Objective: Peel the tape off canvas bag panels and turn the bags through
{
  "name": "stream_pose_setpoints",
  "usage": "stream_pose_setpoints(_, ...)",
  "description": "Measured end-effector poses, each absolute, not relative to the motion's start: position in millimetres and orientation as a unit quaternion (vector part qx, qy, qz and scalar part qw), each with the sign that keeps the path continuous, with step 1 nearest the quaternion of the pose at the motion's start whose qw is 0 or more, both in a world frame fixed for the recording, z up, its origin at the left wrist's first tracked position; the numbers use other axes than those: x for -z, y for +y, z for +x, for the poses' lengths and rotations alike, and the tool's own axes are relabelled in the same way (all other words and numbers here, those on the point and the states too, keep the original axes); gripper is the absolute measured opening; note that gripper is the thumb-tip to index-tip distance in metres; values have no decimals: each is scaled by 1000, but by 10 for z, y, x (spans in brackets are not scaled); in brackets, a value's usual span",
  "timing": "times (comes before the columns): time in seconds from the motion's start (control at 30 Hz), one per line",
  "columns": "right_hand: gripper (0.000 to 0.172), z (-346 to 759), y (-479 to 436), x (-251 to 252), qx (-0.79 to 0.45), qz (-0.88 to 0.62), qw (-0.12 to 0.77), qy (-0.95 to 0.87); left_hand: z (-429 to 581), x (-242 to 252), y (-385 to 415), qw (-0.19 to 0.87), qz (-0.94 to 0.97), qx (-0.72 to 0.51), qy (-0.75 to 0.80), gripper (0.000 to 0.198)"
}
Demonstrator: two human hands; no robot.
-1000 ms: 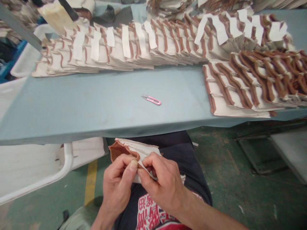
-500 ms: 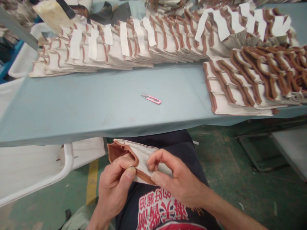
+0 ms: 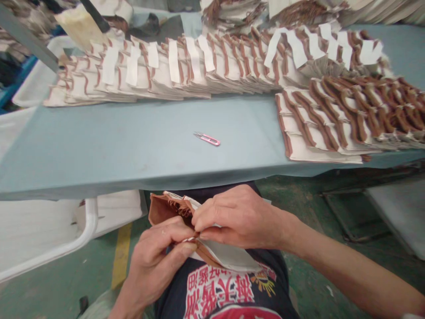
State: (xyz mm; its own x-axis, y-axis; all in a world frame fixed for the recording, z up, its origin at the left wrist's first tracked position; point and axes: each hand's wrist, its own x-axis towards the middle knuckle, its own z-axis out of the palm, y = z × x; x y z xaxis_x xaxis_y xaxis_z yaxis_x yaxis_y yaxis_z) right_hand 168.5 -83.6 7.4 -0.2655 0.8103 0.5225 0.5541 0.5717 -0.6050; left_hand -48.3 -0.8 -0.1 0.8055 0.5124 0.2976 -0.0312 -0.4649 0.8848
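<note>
Above the lap, a white and brown sewn fabric piece (image 3: 229,254) is held between both hands, its brown side folded open toward the left. My left hand (image 3: 159,257) pinches its brown edge between thumb and forefinger. Close against those fingertips, my right hand (image 3: 232,217) grips the same edge, fingers pressed together. The fingertips hide exactly what lies between them. Loose brown threads show inside the fold. Pink thread snips (image 3: 207,138) lie on the blue-covered table (image 3: 133,146) ahead, apart from both hands.
A long row of overlapping white fabric pieces (image 3: 166,79) with paper strips runs along the table's back. Another brown-edged stack (image 3: 325,128) lies at the right. White bins (image 3: 93,217) stand at the lower left. A dark apron with red lettering (image 3: 219,288) covers the lap.
My right hand has moved left and up to meet the left fingertips, closing on the fabric edge. The fabric piece has bent and its white flap now hangs lower right.
</note>
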Motion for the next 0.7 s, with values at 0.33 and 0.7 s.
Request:
stream_pose_setpoints(0.33,31,1755,-923,-235,-28,-456,285,-843,-419,23,15,514,809,-252,134,17)
stream_pose_setpoints(0.7,30,1693,-936,-153,4,-489,293,-822,-387,47,-40,526,803,-229,161,20)
